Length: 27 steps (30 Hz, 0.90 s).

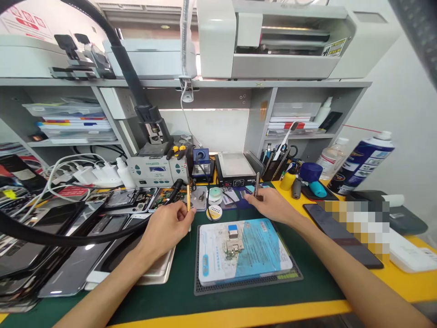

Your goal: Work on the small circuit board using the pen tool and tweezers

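My left hand (167, 225) is closed around a soldering iron (187, 197) with a yellow grip and black cable, its tip pointing up near a small metal fixture (200, 198). My right hand (269, 205) is closed on metal tweezers (256, 184), held upright above the green mat (177, 282). Between and below the hands lies a blue and white work pad (259, 250) on a black tray, carrying a small circuit board (232, 248) with a blue-topped part. Two round solder tins (215, 212) sit just beyond the pad.
A soldering station (157, 171), a blue tip cleaner (200, 157) and a hot plate (235, 166) stand at the back. Phone screens and back covers (51, 255) pile at the left. A dark phone (341, 237), spray can (365, 159), bottles and a tool cup (276, 166) sit at the right.
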Each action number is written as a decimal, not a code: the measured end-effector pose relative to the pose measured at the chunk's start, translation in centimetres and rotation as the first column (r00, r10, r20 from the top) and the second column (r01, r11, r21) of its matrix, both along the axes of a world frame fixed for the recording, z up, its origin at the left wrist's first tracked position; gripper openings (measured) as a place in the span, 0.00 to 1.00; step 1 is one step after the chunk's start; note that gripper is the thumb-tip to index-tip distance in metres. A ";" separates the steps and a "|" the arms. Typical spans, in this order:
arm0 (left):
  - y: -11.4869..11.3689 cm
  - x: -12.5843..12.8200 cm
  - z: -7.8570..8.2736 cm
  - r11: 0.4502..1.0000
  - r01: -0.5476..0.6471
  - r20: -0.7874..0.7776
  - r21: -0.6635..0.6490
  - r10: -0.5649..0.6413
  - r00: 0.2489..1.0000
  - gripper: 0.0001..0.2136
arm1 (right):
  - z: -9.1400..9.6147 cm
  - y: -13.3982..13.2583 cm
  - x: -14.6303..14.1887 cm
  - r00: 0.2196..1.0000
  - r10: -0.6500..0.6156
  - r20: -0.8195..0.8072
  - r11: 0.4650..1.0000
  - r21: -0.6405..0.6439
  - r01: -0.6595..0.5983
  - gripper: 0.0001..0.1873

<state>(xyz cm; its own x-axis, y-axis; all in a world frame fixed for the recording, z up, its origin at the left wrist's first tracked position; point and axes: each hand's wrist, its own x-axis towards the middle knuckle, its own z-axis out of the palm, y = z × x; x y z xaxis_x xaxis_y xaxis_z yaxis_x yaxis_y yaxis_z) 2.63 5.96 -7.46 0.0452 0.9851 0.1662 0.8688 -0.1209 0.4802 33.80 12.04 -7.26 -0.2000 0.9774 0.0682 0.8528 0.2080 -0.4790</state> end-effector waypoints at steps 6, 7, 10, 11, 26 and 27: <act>0.1 0.3 -0.2 1.000 0.007 -0.294 0.005 -0.005 0.956 0.18 | -0.2 0.2 -0.1 0.996 -0.040 0.076 0.998 0.041 0.037 0.35; 0.1 0.3 -0.3 1.000 0.006 -0.328 0.006 -0.004 0.945 0.18 | -0.3 0.3 0.0 0.994 -0.047 0.094 0.998 0.044 0.043 0.35; 0.4 0.4 -0.6 1.000 -0.004 -0.395 0.008 0.007 0.919 0.19 | -0.4 0.5 0.2 0.987 -0.062 0.148 0.998 0.035 0.058 0.35; 0.4 0.4 -0.6 1.000 -0.007 -0.406 0.008 0.010 0.914 0.20 | -0.4 0.6 0.3 0.984 -0.064 0.165 0.998 0.027 0.060 0.35; -0.3 2.5 2.6 0.955 0.294 -0.297 -0.041 -0.292 0.909 0.15 | 0.2 0.2 0.1 0.975 -0.006 0.224 0.999 -0.039 0.015 0.18; 0.0 3.3 3.4 0.940 0.334 -0.317 -0.070 -0.338 0.886 0.15 | 0.2 0.2 0.1 0.975 -0.004 0.223 0.999 -0.033 0.012 0.18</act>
<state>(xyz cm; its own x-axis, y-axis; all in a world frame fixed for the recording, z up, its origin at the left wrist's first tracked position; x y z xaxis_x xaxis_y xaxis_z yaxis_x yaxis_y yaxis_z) 5.91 5.93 -4.11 0.4221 0.9036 0.0737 0.8840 -0.4282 0.1875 33.85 12.19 -7.05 -0.1983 0.9801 -0.0107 0.9405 0.1872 -0.2836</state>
